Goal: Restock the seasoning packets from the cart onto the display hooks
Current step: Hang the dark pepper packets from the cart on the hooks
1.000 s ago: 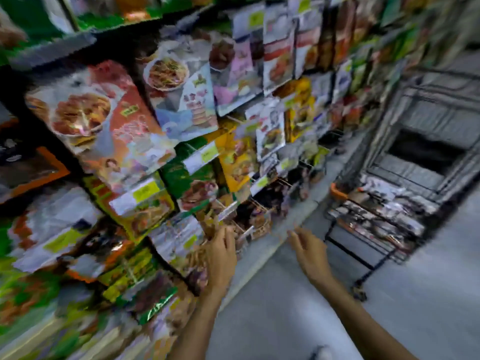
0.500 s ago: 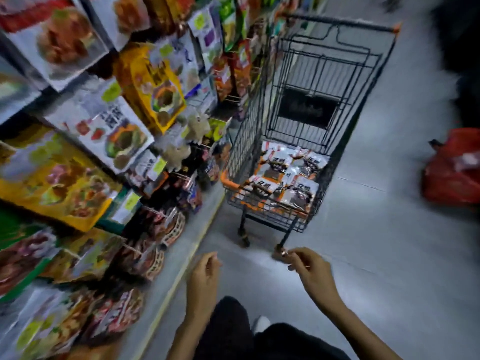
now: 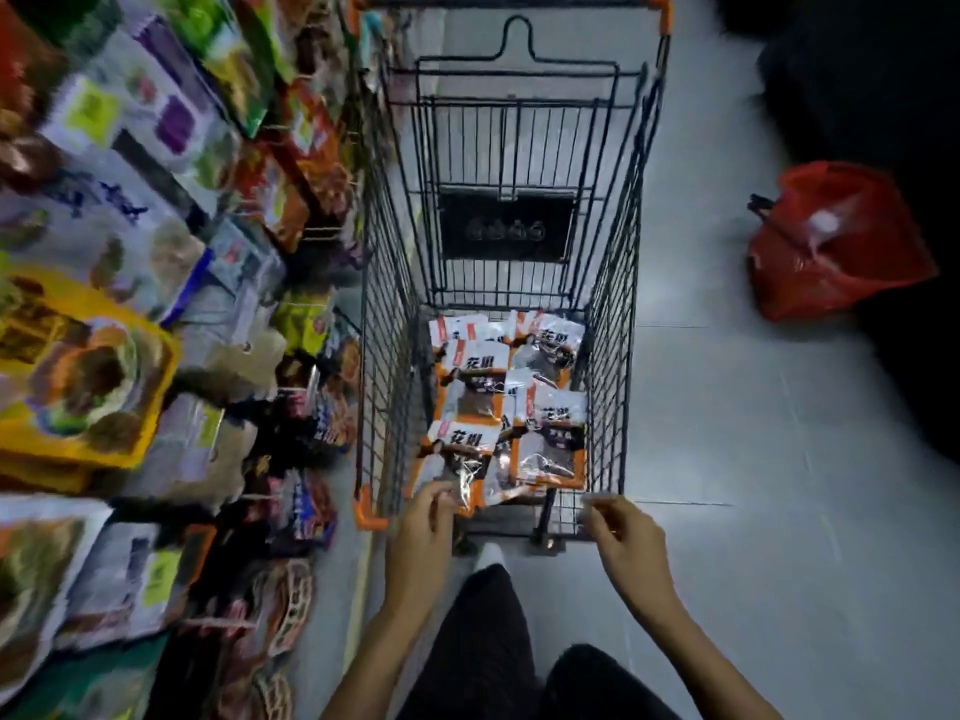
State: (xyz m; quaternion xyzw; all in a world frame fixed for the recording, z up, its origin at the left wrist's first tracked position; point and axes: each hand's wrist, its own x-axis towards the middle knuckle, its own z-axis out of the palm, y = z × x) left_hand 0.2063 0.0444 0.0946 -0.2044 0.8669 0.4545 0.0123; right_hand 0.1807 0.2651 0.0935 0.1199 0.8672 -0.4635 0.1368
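Note:
A black wire cart (image 3: 618, 324) with orange corners stands right in front of me. Several orange-and-white seasoning packets (image 3: 550, 433) lie in a pile on its floor. My left hand (image 3: 421, 535) reaches over the cart's near edge, its fingertips at the nearest packet (image 3: 462, 449); no firm grip shows. Just outside the near right corner of the cart hovers my right hand (image 3: 623, 537), fingers loosely curled and holding nothing. The display (image 3: 156, 314) of hanging packets fills the left side, blurred.
A red plastic bag (image 3: 831, 241) lies on the grey floor to the right of the cart. A dark mass fills the far right. My legs in dark trousers (image 3: 483, 641) are below, one shoe tip by the cart's near wheels.
The view swung from the display to the cart, which now lies directly below me. Both hands moved forward from the shelf side to the cart's near edge, the left reaching the packets.

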